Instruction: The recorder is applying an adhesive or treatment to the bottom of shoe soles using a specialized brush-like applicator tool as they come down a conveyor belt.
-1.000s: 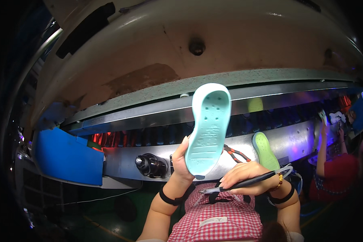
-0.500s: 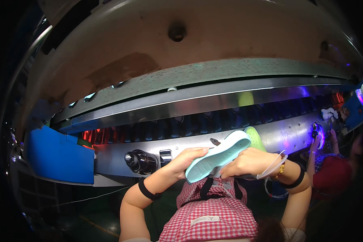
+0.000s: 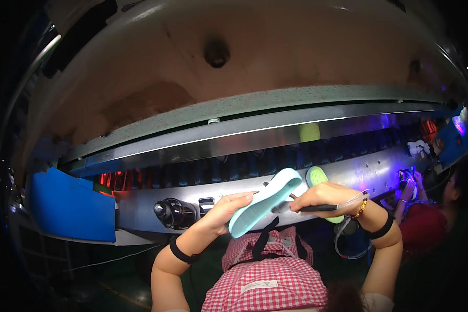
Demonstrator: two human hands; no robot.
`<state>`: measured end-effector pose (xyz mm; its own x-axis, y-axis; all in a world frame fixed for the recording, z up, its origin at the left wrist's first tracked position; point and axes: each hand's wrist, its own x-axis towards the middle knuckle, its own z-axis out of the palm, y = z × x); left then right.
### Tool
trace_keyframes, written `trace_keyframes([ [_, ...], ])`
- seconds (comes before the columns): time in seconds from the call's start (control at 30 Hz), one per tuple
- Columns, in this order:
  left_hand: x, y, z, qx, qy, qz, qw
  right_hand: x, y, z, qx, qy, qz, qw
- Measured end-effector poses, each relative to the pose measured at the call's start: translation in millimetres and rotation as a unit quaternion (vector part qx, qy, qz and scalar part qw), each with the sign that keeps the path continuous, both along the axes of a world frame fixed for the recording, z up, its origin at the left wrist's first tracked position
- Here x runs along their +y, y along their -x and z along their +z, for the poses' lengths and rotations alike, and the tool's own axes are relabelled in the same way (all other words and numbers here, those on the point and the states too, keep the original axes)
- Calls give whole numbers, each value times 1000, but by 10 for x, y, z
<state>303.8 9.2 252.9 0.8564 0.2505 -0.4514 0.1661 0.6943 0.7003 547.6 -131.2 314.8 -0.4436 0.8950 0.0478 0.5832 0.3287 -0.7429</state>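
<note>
A light-blue shoe sole is tilted up in front of me, its recessed inner face toward me. My left hand grips its left end, thumb along the edge. My right hand is closed on a black-handled brush; its blurred tip is at the sole's near side, and I cannot tell if it touches. A thin clear tube runs by the right wrist. Just behind the right hand, a lime-green sole lies partly hidden on the metal ledge.
A dark bottle-like container stands on the ledge at left, beside a rectangular cutout. Behind runs a dark conveyor below a metal rail. A blue panel bounds the left. At far right a co-worker handles a lit shoe.
My right hand has drawn back to the right from the sole, bringing the brush handle into sight. The light-blue sole has tipped steeper and moved slightly left. The view has shifted a little.
</note>
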Motion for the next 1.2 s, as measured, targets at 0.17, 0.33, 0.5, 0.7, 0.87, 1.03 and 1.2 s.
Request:
trace_keyframes([
  [0.17,-181,-123,-60,-102,89,50,990,-16,231,-118,210,48,-91,972],
  [0.33,-226,-184,-277,-140,235,89,958,30,167,-557,330,99,-307,887],
  [0.5,-302,-240,-481,-82,204,159,962,65,347,-863,223,-139,-448,855],
  [0.7,-192,-96,-117,-91,1,127,988,-382,467,-414,408,72,-206,887],
  [0.87,568,-290,535,-323,-9,110,940,-487,230,-672,606,-119,-265,741],
  [1.03,1235,-638,779,-384,236,447,773,-481,270,-862,637,-52,-308,705],
  [1.2,1224,-1192,758,-279,89,326,899,-650,173,-973,647,-65,-343,678],
])
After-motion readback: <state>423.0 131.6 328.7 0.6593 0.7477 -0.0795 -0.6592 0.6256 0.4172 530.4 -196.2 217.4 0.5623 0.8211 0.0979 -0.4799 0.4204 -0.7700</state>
